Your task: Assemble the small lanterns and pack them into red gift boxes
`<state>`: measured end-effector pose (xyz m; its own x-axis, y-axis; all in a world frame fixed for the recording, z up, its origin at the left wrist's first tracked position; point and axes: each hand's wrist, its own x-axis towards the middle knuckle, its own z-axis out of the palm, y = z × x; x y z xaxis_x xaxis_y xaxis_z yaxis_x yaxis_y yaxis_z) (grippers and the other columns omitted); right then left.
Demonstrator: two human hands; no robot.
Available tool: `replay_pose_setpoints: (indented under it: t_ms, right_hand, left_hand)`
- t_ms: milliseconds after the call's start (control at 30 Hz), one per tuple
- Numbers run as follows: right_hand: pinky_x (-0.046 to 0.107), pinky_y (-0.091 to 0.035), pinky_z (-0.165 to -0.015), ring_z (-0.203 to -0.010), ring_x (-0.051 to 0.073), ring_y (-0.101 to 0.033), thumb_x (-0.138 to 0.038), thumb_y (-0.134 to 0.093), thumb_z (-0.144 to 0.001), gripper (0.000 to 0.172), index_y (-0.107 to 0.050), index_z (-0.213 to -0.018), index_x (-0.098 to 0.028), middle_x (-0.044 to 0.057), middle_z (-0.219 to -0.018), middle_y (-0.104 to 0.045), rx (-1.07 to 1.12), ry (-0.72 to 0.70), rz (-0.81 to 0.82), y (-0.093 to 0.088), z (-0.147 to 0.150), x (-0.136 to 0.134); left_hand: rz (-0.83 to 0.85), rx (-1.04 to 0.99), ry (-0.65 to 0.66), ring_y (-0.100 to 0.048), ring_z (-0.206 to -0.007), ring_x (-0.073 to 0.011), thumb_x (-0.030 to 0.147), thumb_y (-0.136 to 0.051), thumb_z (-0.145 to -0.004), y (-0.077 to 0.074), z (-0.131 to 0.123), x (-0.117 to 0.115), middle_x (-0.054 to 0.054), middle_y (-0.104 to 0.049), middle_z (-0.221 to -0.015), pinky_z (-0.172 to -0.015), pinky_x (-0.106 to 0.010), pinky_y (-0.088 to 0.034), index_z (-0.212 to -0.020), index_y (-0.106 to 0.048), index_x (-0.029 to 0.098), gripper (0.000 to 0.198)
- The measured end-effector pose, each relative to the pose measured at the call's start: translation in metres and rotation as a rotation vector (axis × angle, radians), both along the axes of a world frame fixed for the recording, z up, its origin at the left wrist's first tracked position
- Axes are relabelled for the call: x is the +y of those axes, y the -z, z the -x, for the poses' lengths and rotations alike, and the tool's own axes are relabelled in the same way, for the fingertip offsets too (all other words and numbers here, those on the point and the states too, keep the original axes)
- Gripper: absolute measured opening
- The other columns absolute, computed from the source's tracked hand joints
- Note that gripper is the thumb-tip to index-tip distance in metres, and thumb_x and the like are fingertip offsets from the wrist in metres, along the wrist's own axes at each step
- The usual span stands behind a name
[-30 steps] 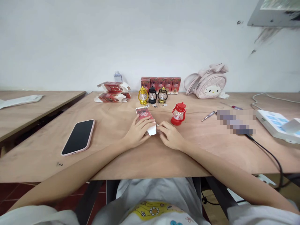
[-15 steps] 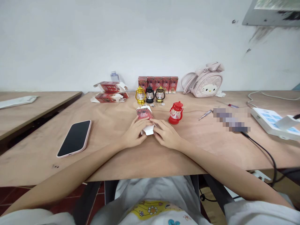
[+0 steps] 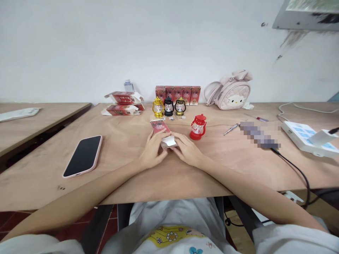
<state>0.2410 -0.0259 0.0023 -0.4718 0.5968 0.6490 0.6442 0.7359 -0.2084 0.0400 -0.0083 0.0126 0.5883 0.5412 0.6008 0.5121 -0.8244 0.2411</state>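
Note:
Between my two hands is a small red cardboard box (image 3: 159, 125), its white end flap (image 3: 169, 141) facing me and partly folded in. My left hand (image 3: 154, 149) grips the box along its left side, thumb near the lower end. From the right, my right hand (image 3: 187, 148) closes on the same end, fingertips at the flap. A red toy lantern (image 3: 197, 127) stands upright just beyond my right hand. Farther back stand a gold lantern (image 3: 158, 107), a black lantern (image 3: 168, 107) and a black-and-gold lantern (image 3: 180, 106), with small bits in front of them.
Several closed red boxes (image 3: 186, 95) line the wall. Opened boxes (image 3: 122, 110) lie left of them, by a bottle (image 3: 128, 85). A phone (image 3: 83, 156) lies on the left. To the right are a pink bag (image 3: 234, 93), screwdrivers (image 3: 231, 129) and a power strip (image 3: 309, 135) with cables.
The white flap at the near end has been folded inward between my fingers. The box has tilted slightly, its far end shifting left.

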Motion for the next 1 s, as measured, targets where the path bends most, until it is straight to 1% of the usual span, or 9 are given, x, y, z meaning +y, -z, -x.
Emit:
replay_pose_setpoints:
  t_ms: [167,333,433,533,633,733,800,900,1000]
  right_hand:
    - [0.044,-0.049,-0.103,-0.122,0.027,-0.054,-0.018,-0.050,-0.092,0.031,-0.052,-0.123,-0.015,0.016,-0.135,-0.053,0.050,-0.061,-0.054,0.003,-0.003,0.004]
    - [0.042,-0.056,-0.092,-0.110,0.027,-0.062,-0.018,-0.052,-0.092,0.027,-0.053,-0.118,-0.014,0.016,-0.121,-0.060,0.060,-0.050,-0.080,0.007,-0.006,0.009]
    - [0.041,-0.058,-0.084,-0.101,0.026,-0.064,-0.023,-0.056,-0.091,0.024,-0.055,-0.114,-0.016,0.015,-0.113,-0.061,0.055,-0.019,-0.103,0.009,-0.006,0.009]
    - [0.040,-0.059,-0.079,-0.096,0.026,-0.065,-0.027,-0.056,-0.091,0.020,-0.056,-0.109,-0.017,0.014,-0.110,-0.060,0.027,0.004,-0.129,0.009,-0.005,0.009]
    - [0.040,-0.058,-0.080,-0.096,0.026,-0.065,-0.028,-0.054,-0.092,0.018,-0.057,-0.106,-0.017,0.015,-0.110,-0.059,0.022,-0.029,-0.125,0.006,-0.006,0.008]
    - [0.039,-0.056,-0.085,-0.099,0.023,-0.063,-0.018,-0.046,-0.093,0.015,-0.057,-0.103,-0.016,0.015,-0.113,-0.058,0.046,-0.111,-0.069,0.001,-0.009,0.008]
    - [0.038,-0.055,-0.086,-0.101,0.022,-0.062,-0.008,-0.042,-0.089,0.022,-0.058,-0.102,-0.017,0.014,-0.117,-0.056,0.064,-0.152,-0.027,-0.001,-0.011,0.009]
    - [0.038,-0.055,-0.086,-0.099,0.021,-0.061,-0.002,-0.040,-0.081,0.030,-0.058,-0.100,-0.016,0.015,-0.122,-0.054,0.067,-0.194,-0.005,-0.001,-0.014,0.011]
    - [0.038,-0.055,-0.084,-0.093,0.020,-0.061,-0.001,-0.041,-0.079,0.029,-0.059,-0.097,-0.015,0.016,-0.125,-0.053,0.056,-0.209,-0.015,0.001,-0.015,0.012]
  left_hand:
    - [-0.014,-0.038,0.101,-0.046,-0.132,-0.0277,0.013,-0.046,-0.077,-0.001,0.002,0.002,-0.015,-0.053,-0.135,-0.110,-0.052,-0.036,-0.134,-0.040,0.016,0.057]
    - [0.047,0.061,0.092,-0.043,-0.135,-0.0268,0.011,-0.046,-0.074,-0.002,0.003,0.004,-0.012,-0.051,-0.141,-0.115,-0.052,-0.031,-0.136,-0.038,0.019,0.063]
    - [0.031,0.108,0.088,-0.041,-0.137,-0.0269,0.011,-0.045,-0.075,-0.003,0.003,0.003,-0.011,-0.049,-0.143,-0.117,-0.054,-0.027,-0.138,-0.036,0.019,0.064]
    - [-0.011,0.108,0.082,-0.043,-0.136,-0.0266,0.010,-0.044,-0.076,-0.002,0.003,0.003,-0.012,-0.051,-0.141,-0.115,-0.053,-0.030,-0.136,-0.037,0.019,0.061]
    - [-0.036,0.081,0.084,-0.049,-0.131,-0.0267,0.011,-0.046,-0.078,-0.002,0.003,0.005,-0.013,-0.055,-0.136,-0.112,-0.052,-0.036,-0.127,-0.041,0.019,0.050]
    - [-0.037,0.023,0.087,-0.055,-0.124,-0.0266,0.012,-0.048,-0.078,-0.002,0.003,0.006,-0.014,-0.059,-0.130,-0.106,-0.051,-0.041,-0.111,-0.044,0.020,0.034]
    - [-0.032,0.012,0.089,-0.056,-0.123,-0.0269,0.011,-0.048,-0.077,-0.002,0.003,0.007,-0.014,-0.060,-0.128,-0.104,-0.050,-0.043,-0.105,-0.042,0.020,0.030]
    - [-0.038,0.031,0.087,-0.056,-0.122,-0.0280,0.012,-0.049,-0.075,-0.002,0.003,0.007,-0.014,-0.060,-0.128,-0.103,-0.051,-0.043,-0.103,-0.041,0.021,0.031]
    - [-0.066,0.035,0.079,-0.056,-0.122,-0.0287,0.012,-0.049,-0.075,-0.002,0.004,0.007,-0.014,-0.060,-0.128,-0.102,-0.051,-0.043,-0.105,-0.040,0.021,0.033]
